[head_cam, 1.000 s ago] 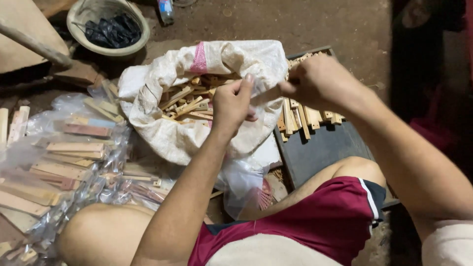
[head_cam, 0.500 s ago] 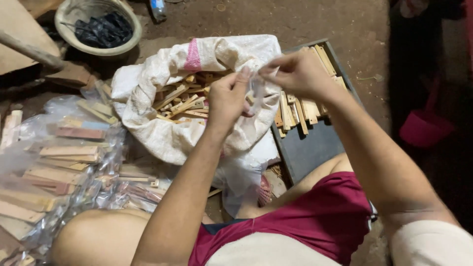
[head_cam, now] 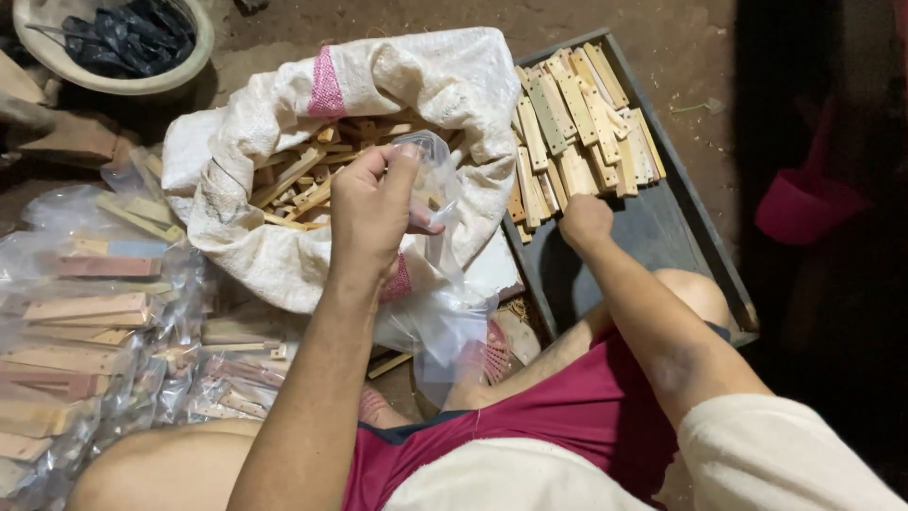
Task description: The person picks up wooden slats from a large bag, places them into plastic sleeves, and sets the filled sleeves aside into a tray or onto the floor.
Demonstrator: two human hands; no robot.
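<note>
My left hand pinches the mouth of a small clear plastic bag, which hangs down over my lap in front of a white woven sack. The sack lies open and is full of short wooden sticks. My right hand is out to the right in a dark metal tray, its fingers curled down at the near edge of a pile of flat wooden strips with holes. Whether it grips a strip is hidden.
Packed clear bags of wooden pieces are heaped on the left. A round basin with dark scraps stands at the top left on the dirt floor. A red plastic object sits in shadow at the right. My knees frame the bottom.
My right hand has left the bag's mouth and moved right and down into the tray by the strips. My left hand keeps hold of the clear bag.
</note>
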